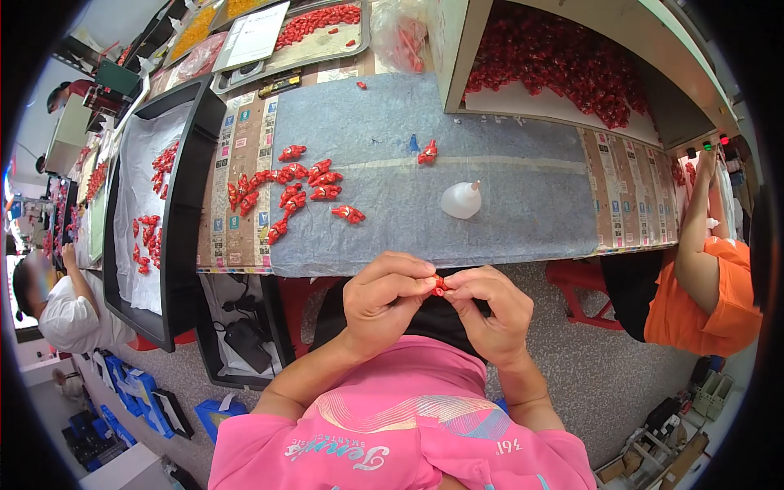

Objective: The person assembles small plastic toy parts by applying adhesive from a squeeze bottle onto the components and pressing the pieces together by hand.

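My left hand (386, 296) and my right hand (492, 310) meet just off the near edge of the table. Both are closed, thumb and fingertips pinching one small red plastic piece (440, 285) between them. Fingers cover most of it, so its full shape is hidden. Beyond my left hand, a group of similar red figures (296, 173) lies scattered on the blue-grey cloth (384, 155). A single red figure (428, 152) lies farther back. Past my right hand stands a white squeeze bottle (462, 200) with a narrow tip.
On the left, a black tray (186, 196) lined with white holds more red figures. At the back are a metal tray (359, 45) of red parts and an open-fronted box (457, 73) heaped with red pieces. Co-workers sit at left and right, one in an orange shirt (710, 294).
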{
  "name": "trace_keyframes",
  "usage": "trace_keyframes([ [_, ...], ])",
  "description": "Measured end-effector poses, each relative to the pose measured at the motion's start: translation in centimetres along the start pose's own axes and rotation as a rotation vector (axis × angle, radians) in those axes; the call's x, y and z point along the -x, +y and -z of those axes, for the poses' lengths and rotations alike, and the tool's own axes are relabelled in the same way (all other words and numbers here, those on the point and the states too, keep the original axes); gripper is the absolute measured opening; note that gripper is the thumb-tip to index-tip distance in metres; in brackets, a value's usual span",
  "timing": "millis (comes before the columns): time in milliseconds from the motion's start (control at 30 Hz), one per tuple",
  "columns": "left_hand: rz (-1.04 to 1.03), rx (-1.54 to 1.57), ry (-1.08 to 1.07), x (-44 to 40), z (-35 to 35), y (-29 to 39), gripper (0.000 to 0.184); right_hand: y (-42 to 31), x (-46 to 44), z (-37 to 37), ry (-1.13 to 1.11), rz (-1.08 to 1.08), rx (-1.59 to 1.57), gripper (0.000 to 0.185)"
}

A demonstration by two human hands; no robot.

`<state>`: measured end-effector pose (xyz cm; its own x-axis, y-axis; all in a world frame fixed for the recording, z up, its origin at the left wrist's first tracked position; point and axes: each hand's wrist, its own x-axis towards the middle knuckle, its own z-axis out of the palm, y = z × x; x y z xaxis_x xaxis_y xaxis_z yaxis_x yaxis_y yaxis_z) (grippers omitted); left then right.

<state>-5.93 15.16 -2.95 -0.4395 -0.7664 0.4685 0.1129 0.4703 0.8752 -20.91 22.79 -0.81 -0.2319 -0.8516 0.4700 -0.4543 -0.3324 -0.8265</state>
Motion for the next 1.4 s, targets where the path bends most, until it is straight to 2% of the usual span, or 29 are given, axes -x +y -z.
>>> trace_keyframes([
  [700, -0.019, -0.021, -0.024, -0.15, -0.16, 0.09, 0.021, 0.03, 0.03, 0.36, 0.007, -0.047, -0.040, 0.018],
  [800, 0.084, 0.045, -0.018, 0.16, -0.23, -0.08, 0.021, -0.02, -0.04, 0.69, 0.004, -0.065, -0.055, 0.019],
  [867, 0.241, 0.222, 0.012, 0.32, -0.19, -0.34, 0.022, 0.04, 0.00, 0.86, 0.000, -0.064, -0.044, 0.021],
  [1033, 0.239, 0.284, -0.010, 0.19, -0.38, -0.38, 0.022, 0.21, 0.23, 0.83, 0.000, -0.167, -0.051, 0.019],
  [1200, 0.258, 0.392, -0.019, 0.09, -0.50, -0.15, 0.020, 0.40, 0.13, 0.53, 0.033, -0.163, -0.087, 0.015],
  [1400, 0.389, 0.578, -0.052, 0.28, 0.36, -0.53, 0.017, 0.02, -0.16, 0.69, -0.001, -0.152, -0.099, 0.013],
])
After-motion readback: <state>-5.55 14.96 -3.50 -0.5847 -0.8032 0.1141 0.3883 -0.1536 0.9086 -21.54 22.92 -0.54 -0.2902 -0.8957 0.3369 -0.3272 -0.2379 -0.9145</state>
